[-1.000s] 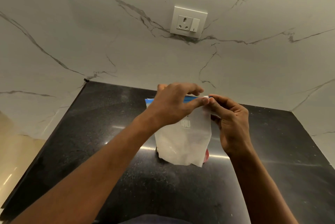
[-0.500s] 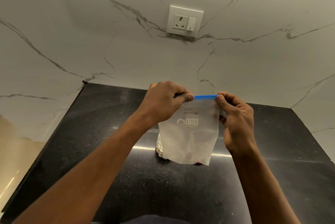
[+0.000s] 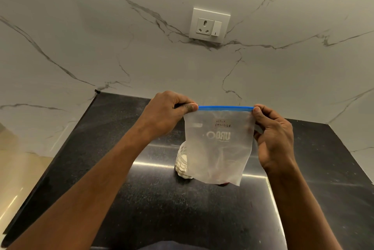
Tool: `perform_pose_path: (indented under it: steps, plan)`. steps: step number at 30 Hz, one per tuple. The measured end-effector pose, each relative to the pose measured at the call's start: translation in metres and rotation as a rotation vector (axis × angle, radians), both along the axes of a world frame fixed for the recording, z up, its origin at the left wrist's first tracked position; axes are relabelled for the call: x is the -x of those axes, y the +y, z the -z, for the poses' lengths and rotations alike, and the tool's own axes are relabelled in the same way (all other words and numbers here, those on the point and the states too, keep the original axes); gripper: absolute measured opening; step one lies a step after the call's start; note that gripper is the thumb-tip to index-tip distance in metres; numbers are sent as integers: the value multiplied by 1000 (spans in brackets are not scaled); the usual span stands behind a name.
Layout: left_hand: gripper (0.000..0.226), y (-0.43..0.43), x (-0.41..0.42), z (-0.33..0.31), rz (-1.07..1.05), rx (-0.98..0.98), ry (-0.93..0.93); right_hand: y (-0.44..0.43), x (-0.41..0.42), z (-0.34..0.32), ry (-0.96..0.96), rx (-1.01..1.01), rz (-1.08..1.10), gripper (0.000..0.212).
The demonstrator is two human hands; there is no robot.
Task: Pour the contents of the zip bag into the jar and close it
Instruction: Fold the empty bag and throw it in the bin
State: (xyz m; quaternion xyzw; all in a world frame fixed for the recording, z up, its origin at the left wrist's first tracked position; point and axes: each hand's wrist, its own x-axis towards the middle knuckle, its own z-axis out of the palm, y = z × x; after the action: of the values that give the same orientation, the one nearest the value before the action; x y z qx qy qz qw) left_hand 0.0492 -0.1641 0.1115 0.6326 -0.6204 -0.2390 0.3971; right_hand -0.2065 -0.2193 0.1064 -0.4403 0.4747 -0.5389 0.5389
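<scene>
Translucent plastic, the frosted zip bag point(image 3: 219, 144) with its blue seal strip hangs in front of us above the black speckled stone counter point(image 3: 101, 168). Our left hand point(image 3: 166, 114) pinches its nine o'clock top corner, our right hand point(image 3: 273, 134) the three o'clock corner. The clear ribbed jar point(image 3: 182, 160) holding white powder stands behind the bag, at its seven o'clock edge.

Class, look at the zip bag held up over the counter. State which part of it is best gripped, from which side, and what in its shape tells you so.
Grip the zip bag at the two ends of its blue zip strip, coming in from either side, as the left hand and right hand do. The strip is the one stiff, straight edge; the film below hangs limp and would crumple.
</scene>
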Motion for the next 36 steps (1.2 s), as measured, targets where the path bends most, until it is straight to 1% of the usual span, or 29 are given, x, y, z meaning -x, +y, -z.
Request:
perform_pose_path:
  steps: [3, 5, 6, 7, 8, 9, 10, 11, 12, 13, 14, 16, 18, 19, 21, 23, 28, 31, 34, 36]
  plan:
    - [21, 3, -1, -2, -9, 18, 30, 0, -1, -1, -28, -16, -8, 8]
    - [26, 4, -1, 1, -8, 28, 108, 0, -3, -3, -70, -35, -14, 9]
    - [37, 5, -1, 3, 7, 4, 199, 0, -3, -4, -96, -46, -18, 9]
    - [52, 7, -1, 6, 34, -45, 326, 0, -4, -5, -122, -58, -26, 9]
    - [63, 8, 0, 11, 66, -105, 450, -1, -5, -6, -147, -70, -36, 9]
    - [65, 11, 3, 16, 102, -161, 537, -2, -7, -6, -175, -85, -45, 9]
    - [56, 13, 6, 23, 128, -201, 583, -3, -8, -6, -218, -100, -52, 10]
    - [43, 16, 10, 29, 135, -226, 594, -4, -9, -6, -277, -113, -61, 12]
    - [31, 17, 13, 35, 116, -228, 597, -4, -10, -5, -320, -114, -78, 15]
    - [22, 18, 16, 39, 78, -211, 612, -3, -10, -4, -315, -100, -111, 21]
    - [18, 19, 16, 42, 34, -188, 633, 0, -10, -2, -250, -75, -168, 29]
    - [18, 18, 13, 44, -37, -167, 704, 9, -10, 4, -16, -45, -341, 40]
    - [19, 16, 8, 44, -67, -185, 754, 21, -13, 14, 170, -74, -475, 38]
    - [19, 16, 6, 44, -67, -203, 759, 25, -15, 18, 220, -83, -486, 33]
    - [21, 16, 4, 44, -48, -244, 755, 30, -18, 24, 229, -91, -433, 25]
    - [24, 17, 1, 44, -26, -278, 750, 32, -18, 25, 176, -119, -386, 24]
    - [34, 21, -5, 45, 15, -318, 764, 29, -16, 20, -1, -195, -349, 28]
    - [32, 22, -7, 46, 41, -319, 914, 29, -18, 23, -115, -302, -275, 33]
    - [32, 25, -7, 46, 54, -333, 1125, 26, -20, 32, -289, -450, -181, 27]
    - [41, 28, -11, 48, 71, -347, 1151, 24, -21, 37, -375, -518, -133, 25]
